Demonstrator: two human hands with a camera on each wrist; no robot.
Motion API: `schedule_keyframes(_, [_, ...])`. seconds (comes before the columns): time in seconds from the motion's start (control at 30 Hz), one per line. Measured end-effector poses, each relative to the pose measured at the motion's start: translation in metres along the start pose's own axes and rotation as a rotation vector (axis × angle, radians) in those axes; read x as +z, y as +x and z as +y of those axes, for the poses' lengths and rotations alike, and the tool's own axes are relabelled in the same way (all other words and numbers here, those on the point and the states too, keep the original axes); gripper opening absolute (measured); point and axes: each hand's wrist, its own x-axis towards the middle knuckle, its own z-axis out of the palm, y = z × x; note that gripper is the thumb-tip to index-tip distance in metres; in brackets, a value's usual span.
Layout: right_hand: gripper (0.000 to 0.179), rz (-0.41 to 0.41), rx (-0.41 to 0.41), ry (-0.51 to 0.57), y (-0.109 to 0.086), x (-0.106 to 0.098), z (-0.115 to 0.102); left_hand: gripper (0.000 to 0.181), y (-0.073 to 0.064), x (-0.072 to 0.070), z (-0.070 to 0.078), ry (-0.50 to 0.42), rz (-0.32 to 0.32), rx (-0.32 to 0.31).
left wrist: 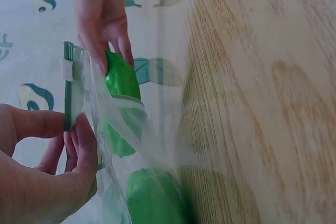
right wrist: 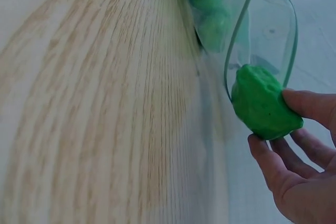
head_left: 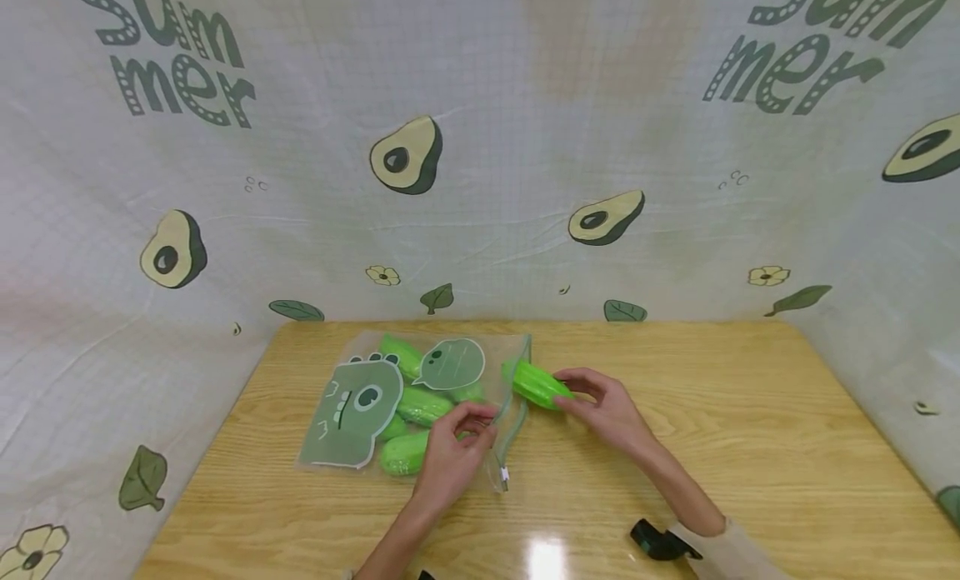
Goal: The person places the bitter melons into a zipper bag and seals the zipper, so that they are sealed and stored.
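A clear slider-zip bag (head_left: pixel 495 347) with a green monster print lies on the table, its mouth facing right and held apart. Inside it are several bright green cucumbers (head_left: pixel 423 405), short and ridged. My left hand (head_left: pixel 456 455) pinches the lower edge of the bag's mouth between thumb and fingers, close to the white slider (left wrist: pixel 66 70). My right hand (head_left: pixel 607 409) grips another green cucumber (right wrist: pixel 265 103) by its near end, with thumb on one side and fingers on the other. The far end of that cucumber is within the bag's opening, behind the clear film.
The wooden table (head_left: pixel 712 413) extends to both sides of the bag. Behind it hangs a pale cloth (head_left: pixel 495 255) printed with avocados and leaves, which also runs along both sides. A black wrist strap (head_left: pixel 660 540) is on my right forearm.
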Motion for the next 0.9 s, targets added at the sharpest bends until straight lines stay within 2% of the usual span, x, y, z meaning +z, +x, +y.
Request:
schedule_keyframes(0.3, [0.037,0.012,0.008,-0.025,0.007,0.011,0.000,0.017,-0.001,-0.001,0.001,-0.005,-0.012,-0.004])
schedule_keyframes(0.53, [0.038,0.017,0.043,0.021,0.011,0.020,-0.001,0.015,0.000,-0.001,-0.002,0.012,-0.013,0.005])
schedule_keyframes(0.9, [0.038,0.034,0.047,0.021,0.018,0.031,-0.002,0.016,0.000,-0.001,-0.001,-0.007,-0.019,0.023])
